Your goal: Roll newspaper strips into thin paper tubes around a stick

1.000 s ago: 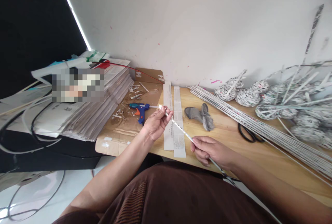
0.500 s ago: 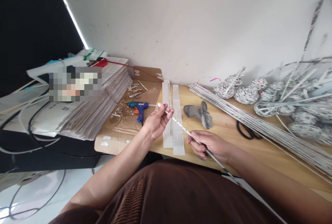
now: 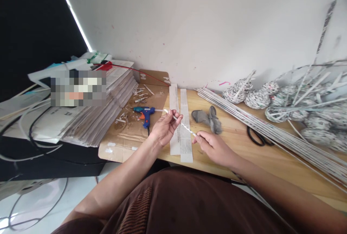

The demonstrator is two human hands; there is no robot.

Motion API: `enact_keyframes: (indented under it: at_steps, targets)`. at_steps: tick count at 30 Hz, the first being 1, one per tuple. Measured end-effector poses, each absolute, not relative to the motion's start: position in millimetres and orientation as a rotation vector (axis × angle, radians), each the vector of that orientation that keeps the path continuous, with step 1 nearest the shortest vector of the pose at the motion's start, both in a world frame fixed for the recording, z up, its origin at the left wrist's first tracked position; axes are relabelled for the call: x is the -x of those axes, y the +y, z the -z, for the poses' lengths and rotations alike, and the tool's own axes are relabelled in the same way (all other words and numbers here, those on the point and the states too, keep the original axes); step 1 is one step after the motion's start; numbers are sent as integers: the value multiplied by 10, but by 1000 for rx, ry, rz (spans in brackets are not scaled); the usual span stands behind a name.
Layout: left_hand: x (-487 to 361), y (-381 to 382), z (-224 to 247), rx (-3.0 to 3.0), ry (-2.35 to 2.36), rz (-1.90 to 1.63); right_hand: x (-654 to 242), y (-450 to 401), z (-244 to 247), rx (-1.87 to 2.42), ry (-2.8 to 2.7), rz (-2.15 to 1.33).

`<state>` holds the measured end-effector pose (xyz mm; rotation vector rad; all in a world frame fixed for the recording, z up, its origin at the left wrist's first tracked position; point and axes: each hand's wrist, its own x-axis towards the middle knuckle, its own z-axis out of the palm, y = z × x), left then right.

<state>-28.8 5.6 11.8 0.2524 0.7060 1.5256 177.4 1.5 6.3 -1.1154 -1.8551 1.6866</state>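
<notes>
The right hand (image 3: 215, 148) and left hand (image 3: 166, 127) both gripped a thin printed-paper rod (image 3: 187, 128), slanting between them above the table's near edge. Beneath lay two paper strips (image 3: 185, 136) with print too small to read. Farther left, a blue glue gun (image 3: 146, 114) sat on cardboard (image 3: 119, 143), unbranded to view.

The person wears a dark brown garment (image 3: 195, 201) with a ribbed, brown-and-black striped section (image 3: 137, 207).
</notes>
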Motion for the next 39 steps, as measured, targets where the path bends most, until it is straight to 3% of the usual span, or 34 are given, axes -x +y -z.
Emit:
enact_keyframes:
  at_steps: [4, 9, 13, 18, 23, 28, 33, 37, 39]
  targets:
    - [280, 57, -137, -267, 719, -1503, -1747, 25, -65, 997, -1641, -2121]
    - [315, 59, -133, -300, 718, -1512, -1764, 23, -81, 1094, -1862, -1755]
    - [314, 63, -125, -302, 692, -1508, -1761, 34, -61, 903, -1587, -2220]
    - [297, 49, -133, -338, 712, -1502, -1736, 65, -60, 1068, -1822, -1778]
    - [284, 33, -156, -356, 714, -1514, -1697, 92, -86, 918, -1615, -2145]
    - [286, 42, -145, -379, 709, -1563, -1699, 85, -117, 1083, -1961, -1574]
    - [292, 48, -130, -404, 671, -1549, -1684, 69, -88, 894, -1647, -2220]
    - [297, 39, -137, -403, 683, -1557, -1674, 68, -109, 1065, -1907, -1676]
    - [296, 33, -141, -394, 681, -1558, -1667, 72, -106, 1050, -1888, -1677]
